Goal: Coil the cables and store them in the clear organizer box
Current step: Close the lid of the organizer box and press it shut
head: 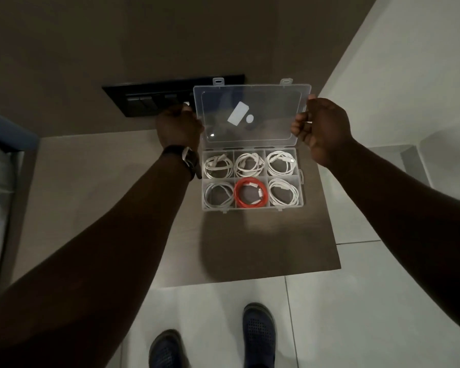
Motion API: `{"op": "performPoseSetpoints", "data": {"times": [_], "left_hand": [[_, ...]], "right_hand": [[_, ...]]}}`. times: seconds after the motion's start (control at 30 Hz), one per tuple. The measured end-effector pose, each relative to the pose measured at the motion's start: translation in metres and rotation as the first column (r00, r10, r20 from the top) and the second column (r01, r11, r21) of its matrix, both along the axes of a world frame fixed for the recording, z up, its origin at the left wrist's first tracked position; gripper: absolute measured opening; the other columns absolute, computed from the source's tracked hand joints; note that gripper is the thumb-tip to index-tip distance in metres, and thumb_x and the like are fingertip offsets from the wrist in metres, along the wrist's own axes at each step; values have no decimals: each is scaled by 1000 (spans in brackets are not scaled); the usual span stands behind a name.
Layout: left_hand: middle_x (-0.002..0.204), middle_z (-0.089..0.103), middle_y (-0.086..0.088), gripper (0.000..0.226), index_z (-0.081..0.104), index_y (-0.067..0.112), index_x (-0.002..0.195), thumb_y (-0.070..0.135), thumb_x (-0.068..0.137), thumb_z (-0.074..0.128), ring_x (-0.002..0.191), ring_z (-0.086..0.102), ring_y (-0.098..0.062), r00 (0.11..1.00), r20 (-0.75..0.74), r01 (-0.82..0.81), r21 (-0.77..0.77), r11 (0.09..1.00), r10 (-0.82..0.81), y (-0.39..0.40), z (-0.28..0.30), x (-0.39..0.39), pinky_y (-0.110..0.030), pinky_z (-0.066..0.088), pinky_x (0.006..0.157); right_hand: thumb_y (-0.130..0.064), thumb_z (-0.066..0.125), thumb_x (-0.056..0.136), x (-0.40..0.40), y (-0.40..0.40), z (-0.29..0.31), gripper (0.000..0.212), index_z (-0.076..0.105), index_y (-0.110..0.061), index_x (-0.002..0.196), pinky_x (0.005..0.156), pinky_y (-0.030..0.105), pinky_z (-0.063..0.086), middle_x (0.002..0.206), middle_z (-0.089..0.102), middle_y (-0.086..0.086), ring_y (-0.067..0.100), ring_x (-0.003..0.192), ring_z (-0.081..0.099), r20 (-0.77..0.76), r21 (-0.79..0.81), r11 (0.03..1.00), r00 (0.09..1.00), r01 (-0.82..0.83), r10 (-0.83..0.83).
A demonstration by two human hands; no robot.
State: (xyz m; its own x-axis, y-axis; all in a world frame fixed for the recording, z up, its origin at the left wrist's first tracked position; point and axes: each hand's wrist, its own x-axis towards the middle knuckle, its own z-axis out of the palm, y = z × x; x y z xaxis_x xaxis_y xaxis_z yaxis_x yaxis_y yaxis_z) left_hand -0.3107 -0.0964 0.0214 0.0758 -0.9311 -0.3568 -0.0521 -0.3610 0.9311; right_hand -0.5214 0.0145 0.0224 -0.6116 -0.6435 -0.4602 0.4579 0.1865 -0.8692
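The clear organizer box (252,179) sits on the brown table (250,243), toward its far edge, with its lid (251,114) raised upright; the left hand (179,127) is closed on the lid's left edge and the right hand (322,126) is closed on its right edge; a dark watch (190,162) is on the left wrist; all six compartments hold coiled cables, white cables (280,163) in five and a red cable (251,195) in the near middle one; a black switch panel (144,99) is on the wall behind the box; two dark shoes (258,332) stand on the pale tiled floor below.
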Motion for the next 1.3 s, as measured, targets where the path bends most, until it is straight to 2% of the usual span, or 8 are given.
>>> {"op": "performPoseSetpoints", "data": {"times": [0.23,0.53,0.77,0.8,0.87,0.97,1.17,1.3], "left_hand": [[49,57,5,30,62,13,71,31,94,59,49,55,-10,982,-147,-100,121,988,117,14,12,15,-25,54,60],[75,65,-4,8,72,9,90,11,87,65,64,60,-14,908,-419,100,274,956,25,65,5,73,-23,52,61],[109,67,-10,51,64,20,118,-4,74,75,94,68,-21,927,106,345,141,928,-361,107,-39,101,-29,53,75],[109,67,-11,52,64,21,117,-2,72,78,93,67,-23,906,183,367,114,923,-382,109,-46,101,-33,54,78],[107,67,-8,52,62,21,117,4,71,80,88,68,-22,852,330,416,43,908,-406,112,-56,100,-37,55,80],[111,63,-7,48,62,20,117,7,74,79,85,65,-22,764,528,492,-103,865,-371,117,-63,96,-35,55,80],[134,42,-15,50,63,14,123,10,76,79,72,58,-17,611,721,653,-226,722,-327,132,-71,98,-30,55,68],[127,52,-20,55,62,11,126,17,74,80,93,60,-33,571,766,689,-251,680,-296,136,-82,101,-36,53,74]], "right_hand": [[-44,68,88,10,10,4,35,66,-11,99,64,27,58,64,66,5,16,61,66,64,23,1000,998,6,-7],[-9,61,84,22,72,-14,15,71,-9,95,51,18,48,72,70,5,13,58,60,196,-18,994,974,-109,110],[3,70,82,34,112,-39,44,66,-15,121,71,30,58,92,64,5,19,81,68,-60,189,922,933,-338,354],[-1,75,79,36,114,-45,49,65,-17,124,74,30,57,97,63,5,19,84,67,-224,298,885,875,-359,430],[-13,82,75,41,118,-55,55,63,-18,126,79,29,55,107,63,4,16,86,64,-554,507,795,580,-334,597],[-24,84,75,45,122,-64,58,60,-15,127,80,26,47,118,64,8,22,91,65,-716,586,761,263,-277,647],[-34,84,74,56,121,-71,59,58,-16,124,82,28,48,127,57,12,28,97,67,-752,561,786,237,-259,615],[-39,86,69,62,122,-74,70,53,-12,125,84,39,57,128,53,15,31,102,64,-758,582,769,166,-265,630]]}}
